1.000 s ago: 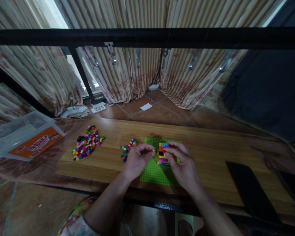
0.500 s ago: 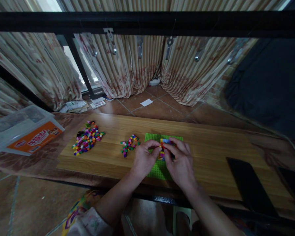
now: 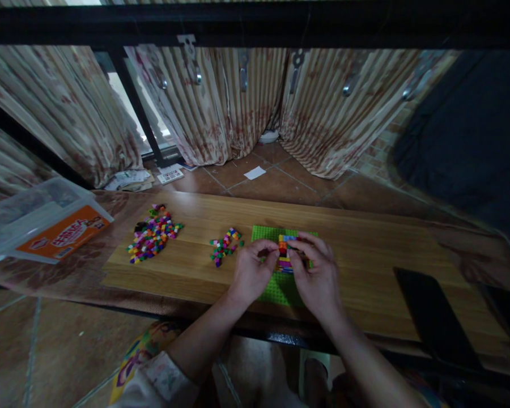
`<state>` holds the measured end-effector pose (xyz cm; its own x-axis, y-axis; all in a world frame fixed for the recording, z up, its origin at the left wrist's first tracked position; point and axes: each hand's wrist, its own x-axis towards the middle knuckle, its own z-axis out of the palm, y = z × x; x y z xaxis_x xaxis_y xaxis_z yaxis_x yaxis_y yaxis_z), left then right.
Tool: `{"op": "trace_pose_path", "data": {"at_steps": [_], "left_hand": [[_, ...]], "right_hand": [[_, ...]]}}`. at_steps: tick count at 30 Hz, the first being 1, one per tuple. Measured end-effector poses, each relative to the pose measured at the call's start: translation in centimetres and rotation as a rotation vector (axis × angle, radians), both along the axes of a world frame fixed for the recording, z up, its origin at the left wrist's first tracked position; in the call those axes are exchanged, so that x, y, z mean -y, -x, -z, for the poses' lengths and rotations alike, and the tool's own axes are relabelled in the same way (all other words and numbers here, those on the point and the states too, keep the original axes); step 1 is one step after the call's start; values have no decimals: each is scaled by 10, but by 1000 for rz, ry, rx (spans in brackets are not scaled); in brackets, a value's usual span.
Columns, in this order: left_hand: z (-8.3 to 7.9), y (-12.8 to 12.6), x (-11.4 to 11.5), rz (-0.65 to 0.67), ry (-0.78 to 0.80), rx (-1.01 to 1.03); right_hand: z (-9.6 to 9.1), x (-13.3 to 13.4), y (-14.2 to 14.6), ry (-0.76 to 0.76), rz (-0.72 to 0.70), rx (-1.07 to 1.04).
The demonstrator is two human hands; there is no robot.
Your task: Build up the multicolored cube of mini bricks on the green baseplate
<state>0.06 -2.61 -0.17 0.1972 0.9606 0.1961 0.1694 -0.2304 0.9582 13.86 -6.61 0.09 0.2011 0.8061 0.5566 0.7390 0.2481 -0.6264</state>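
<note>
Sitting between my two grips, the brick build (image 3: 285, 264) rests on a green studded plate (image 3: 283, 290) and is partly hidden by them. My left grip (image 3: 251, 271) bends thumb and forefinger nearly together at its left side; my right grip (image 3: 318, 271) curls over its right side. Whether either one pinches a loose brick, I cannot tell. I judge the build light and stiff, its surface a little slick, and liable to come apart if pried sideways; I would take hold low on opposite walls, and pinch any single piece by its flanks. Left of the left grip lies a small brick cluster (image 3: 226, 248) on the wooden desk (image 3: 365, 255), with a larger brick pile (image 3: 153, 236) farther left. Well right of the right grip lies a flat black slab (image 3: 436, 314).
</note>
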Motion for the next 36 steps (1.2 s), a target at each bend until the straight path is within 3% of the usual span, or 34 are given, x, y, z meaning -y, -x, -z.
{"op": "trace_pose_path", "data": {"at_steps": [15, 29, 36], "left_hand": [[-1, 2, 3, -4, -36, -73], [1, -2, 6, 50, 179, 164], [-2, 2, 5, 37, 129, 145]], "right_hand": [[-2, 2, -3, 18, -42, 58], [4, 3, 0, -14, -29, 203], [-3, 2, 1, 12, -73, 110]]}}
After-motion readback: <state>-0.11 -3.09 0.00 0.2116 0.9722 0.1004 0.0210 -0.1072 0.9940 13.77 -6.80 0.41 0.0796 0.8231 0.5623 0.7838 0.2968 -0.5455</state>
